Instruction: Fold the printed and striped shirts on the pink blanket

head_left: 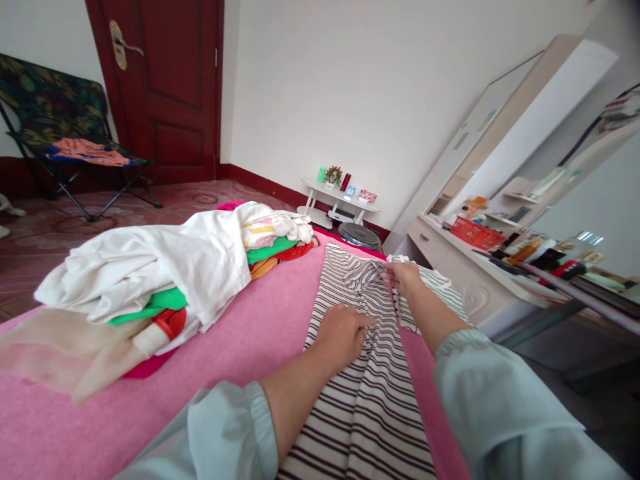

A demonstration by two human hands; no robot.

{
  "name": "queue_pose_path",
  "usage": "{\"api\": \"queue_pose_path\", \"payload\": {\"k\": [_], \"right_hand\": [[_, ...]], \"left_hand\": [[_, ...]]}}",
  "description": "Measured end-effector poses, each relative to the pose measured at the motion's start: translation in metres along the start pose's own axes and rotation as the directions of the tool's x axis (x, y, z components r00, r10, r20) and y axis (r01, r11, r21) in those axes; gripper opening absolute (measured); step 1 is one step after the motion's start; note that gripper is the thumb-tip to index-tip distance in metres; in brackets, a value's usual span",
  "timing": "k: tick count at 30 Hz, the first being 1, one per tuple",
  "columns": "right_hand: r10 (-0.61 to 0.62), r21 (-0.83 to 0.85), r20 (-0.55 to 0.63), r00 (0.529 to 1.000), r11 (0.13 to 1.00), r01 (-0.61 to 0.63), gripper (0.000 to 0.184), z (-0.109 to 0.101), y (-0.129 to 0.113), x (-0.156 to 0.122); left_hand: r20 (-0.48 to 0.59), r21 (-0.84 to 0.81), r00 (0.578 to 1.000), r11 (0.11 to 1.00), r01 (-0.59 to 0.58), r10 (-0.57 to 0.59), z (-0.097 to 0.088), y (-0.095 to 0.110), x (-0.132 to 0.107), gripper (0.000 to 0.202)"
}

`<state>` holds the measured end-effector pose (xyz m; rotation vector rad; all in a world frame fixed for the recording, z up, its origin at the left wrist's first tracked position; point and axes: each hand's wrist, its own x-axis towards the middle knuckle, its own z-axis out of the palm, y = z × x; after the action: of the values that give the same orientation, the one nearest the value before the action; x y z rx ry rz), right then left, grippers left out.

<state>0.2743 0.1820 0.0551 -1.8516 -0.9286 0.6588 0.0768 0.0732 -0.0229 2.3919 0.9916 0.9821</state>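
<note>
A white garment with dark stripes lies lengthwise on the pink bed cover, its far part bunched into folds. At that far end, the fingertips of my right hand pinch the striped fabric near its right edge. My left hand rests lower down on the same garment, its fingers curled in against the cloth and the index finger pointing right. A second striped piece with white trim lies just beyond my right wrist, partly hidden by my forearm.
A heap of clothes, mostly white, covers the left of the pink bed cover. On the right stands a dressing table with bottles and a red basket. A low white shelf and a folding chair stand farther back.
</note>
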Motion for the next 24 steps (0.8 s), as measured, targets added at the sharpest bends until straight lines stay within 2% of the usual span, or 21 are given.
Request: {"api": "queue_pose_path", "payload": {"k": [4,8,10,14,19,21,24], "right_hand": [[-0.082,0.193,0.099,0.992,0.979,0.062,0.039,0.014,-0.007,-0.006],[-0.226,0.338,0.174,0.958,0.928,0.158,0.047,0.013,0.008,-0.029],[-0.26,0.278,0.185,0.948,0.939,0.204,0.044,0.006,0.022,-0.046],[-0.24,0.083,0.175,0.955,0.97,0.228,0.029,-0.011,0.052,-0.092],[-0.379,-0.03,0.219,0.899,0.919,0.394,0.015,-0.023,0.081,-0.149],[-0.421,-0.057,0.231,0.877,0.894,0.444,0.014,-0.022,0.089,-0.161],[-0.45,-0.077,0.255,0.856,0.872,0.482,0.016,-0.021,0.097,-0.163]], "left_hand": [[-0.019,-0.013,1.0,1.0,-0.004,0.004,0.0,-0.001,0.001,0.035],[-0.023,-0.023,1.0,1.0,-0.001,0.0,0.0,-0.001,0.002,0.033],[-0.023,-0.04,1.0,0.999,0.011,-0.012,0.001,-0.001,0.003,0.032],[-0.059,-0.129,0.996,0.99,0.062,-0.07,0.003,-0.005,0.004,0.029],[-0.174,-0.228,0.968,0.963,0.141,-0.183,0.005,-0.011,0.007,0.028],[-0.191,-0.21,0.96,0.964,0.162,-0.203,0.005,-0.013,0.009,0.028],[-0.165,-0.14,0.964,0.972,0.188,-0.21,0.005,-0.014,0.011,0.031]]}}
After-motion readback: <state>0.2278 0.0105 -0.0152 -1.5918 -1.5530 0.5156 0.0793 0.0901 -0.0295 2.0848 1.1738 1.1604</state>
